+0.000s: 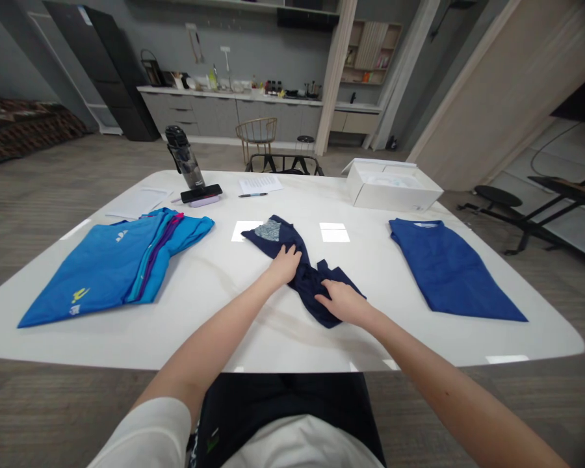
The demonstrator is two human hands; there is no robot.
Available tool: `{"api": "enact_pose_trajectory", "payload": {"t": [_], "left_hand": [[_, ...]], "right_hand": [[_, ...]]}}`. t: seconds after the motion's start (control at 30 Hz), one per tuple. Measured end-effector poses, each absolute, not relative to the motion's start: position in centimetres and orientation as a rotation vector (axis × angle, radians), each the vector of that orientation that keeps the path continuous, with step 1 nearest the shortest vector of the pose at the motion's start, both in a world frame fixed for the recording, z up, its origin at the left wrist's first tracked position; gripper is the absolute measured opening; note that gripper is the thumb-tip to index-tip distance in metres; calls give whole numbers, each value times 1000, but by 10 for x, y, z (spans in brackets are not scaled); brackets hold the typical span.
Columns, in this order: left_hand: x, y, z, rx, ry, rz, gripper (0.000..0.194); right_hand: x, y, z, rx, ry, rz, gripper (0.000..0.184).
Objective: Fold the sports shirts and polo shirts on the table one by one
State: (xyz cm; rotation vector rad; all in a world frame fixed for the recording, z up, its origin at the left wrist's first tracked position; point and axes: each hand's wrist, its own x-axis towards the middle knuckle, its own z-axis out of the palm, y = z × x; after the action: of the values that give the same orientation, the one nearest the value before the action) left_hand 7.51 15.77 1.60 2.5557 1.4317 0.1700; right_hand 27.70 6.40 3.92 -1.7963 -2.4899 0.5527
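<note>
A crumpled dark navy garment (305, 276) lies across the middle of the white table, twisted at its centre. A grey patterned patch shows at its far left end. My left hand (286, 263) has its fingers closed on the cloth near the middle. To the right and nearer to me, my right hand (345, 301) grips the bunched part, its thumb towards the left and some fingertips hidden in the folds.
Folded blue shirts (112, 260) lie in a stack at left, a folded royal-blue shirt (453, 270) at right. Farther back on the table (205, 354) are a clear black-topped bottle (190, 169), papers (139, 202), a pen (253, 195) and an open white box (392, 188).
</note>
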Motion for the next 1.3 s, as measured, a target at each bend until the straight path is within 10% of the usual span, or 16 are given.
{"api": "enact_pose_trajectory", "payload": {"t": [0.4,0.5,0.73,1.1,1.3], "left_hand": [[70,171,25,2184,1418,524,23],[80,173,26,2213,1529,591,29],[79,194,20,1759,1541,1074,10],[-54,192,5,601,1592,1511,14],[-68,165,0,1594,1936,1488,26]], "right_hand": [[245,43,59,-1286,-2057,1992,85],[254,72,56,-1189,-1904,2177,68],[270,160,28,-1798,-1778,968,19],[221,192,21,-2014,-2121,364,60],[189,192,22,-1850,-2148,225,55]]}}
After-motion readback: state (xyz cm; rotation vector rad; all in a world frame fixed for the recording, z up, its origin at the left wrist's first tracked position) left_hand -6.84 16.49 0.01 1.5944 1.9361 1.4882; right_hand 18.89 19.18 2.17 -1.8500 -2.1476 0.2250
